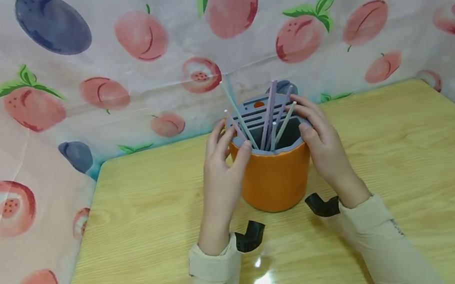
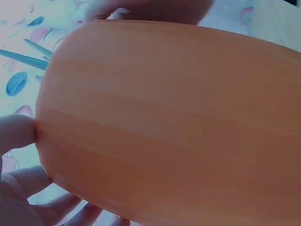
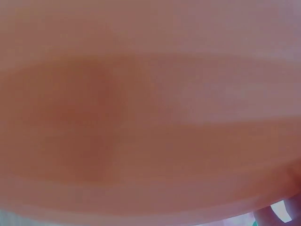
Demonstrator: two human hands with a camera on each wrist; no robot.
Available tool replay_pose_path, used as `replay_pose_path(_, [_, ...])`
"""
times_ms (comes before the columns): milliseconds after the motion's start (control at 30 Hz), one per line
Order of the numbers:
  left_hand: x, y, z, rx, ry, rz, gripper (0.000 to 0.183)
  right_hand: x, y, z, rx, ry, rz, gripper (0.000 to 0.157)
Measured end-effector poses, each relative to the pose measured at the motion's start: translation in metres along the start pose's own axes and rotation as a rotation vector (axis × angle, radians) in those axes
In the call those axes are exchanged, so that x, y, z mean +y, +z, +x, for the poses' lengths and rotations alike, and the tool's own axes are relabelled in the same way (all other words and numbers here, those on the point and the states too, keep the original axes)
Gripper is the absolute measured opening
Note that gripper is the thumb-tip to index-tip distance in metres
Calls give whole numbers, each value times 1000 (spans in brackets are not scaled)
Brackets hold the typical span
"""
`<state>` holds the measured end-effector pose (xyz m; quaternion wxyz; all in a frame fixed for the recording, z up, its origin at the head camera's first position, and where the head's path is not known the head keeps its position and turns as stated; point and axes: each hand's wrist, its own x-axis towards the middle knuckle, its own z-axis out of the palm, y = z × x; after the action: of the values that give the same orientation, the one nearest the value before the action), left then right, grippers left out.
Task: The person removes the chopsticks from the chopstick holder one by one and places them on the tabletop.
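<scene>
An orange utensil holder stands upright on the table between both hands. Its grey slotted insert has an open compartment at the front, where several thin pastel straws lean at different angles. The left hand holds the rim on the left side, thumb toward the front. On the opposite side, the right hand grips the rim, its fingers reaching toward the back. Orange wall fills most of both wrist views; the left fingers touch its edge in the left one, while the right hand barely shows in the other.
The wood-grain table extends on both sides of the holder. Behind and to the left hangs a fruit-print cloth. Black curved pieces stick out by each sleeve cuff.
</scene>
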<state>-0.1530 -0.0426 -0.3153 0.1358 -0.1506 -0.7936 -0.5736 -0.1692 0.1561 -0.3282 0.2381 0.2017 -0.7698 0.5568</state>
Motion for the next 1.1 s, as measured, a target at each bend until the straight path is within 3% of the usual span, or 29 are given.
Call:
replay_pose_path(233, [1,-3,11,30,-69,-83,35,12,5,6,49,-67,-35,37])
replay_pose_path(533, [-2,-1,13,42,-53,-80,24,15,11,5,64,-69,-39,38])
replay_pose_path(633, [11,-5,10,20,-74,-93,20,14,12,3,71,-68,-52,39])
replay_pose_path(767, [10,-10,10,-25,-81,-59,16,16,15,-1,85,-105,-117,44])
replay_pose_path(867, [-3,-11,14,-41,-42,-8,16,20,15,0,105,-144,-152,55])
replay_pose_path(1100, [1,-13,17,-65,39,87,7,18,20,7,165,-216,-72,68])
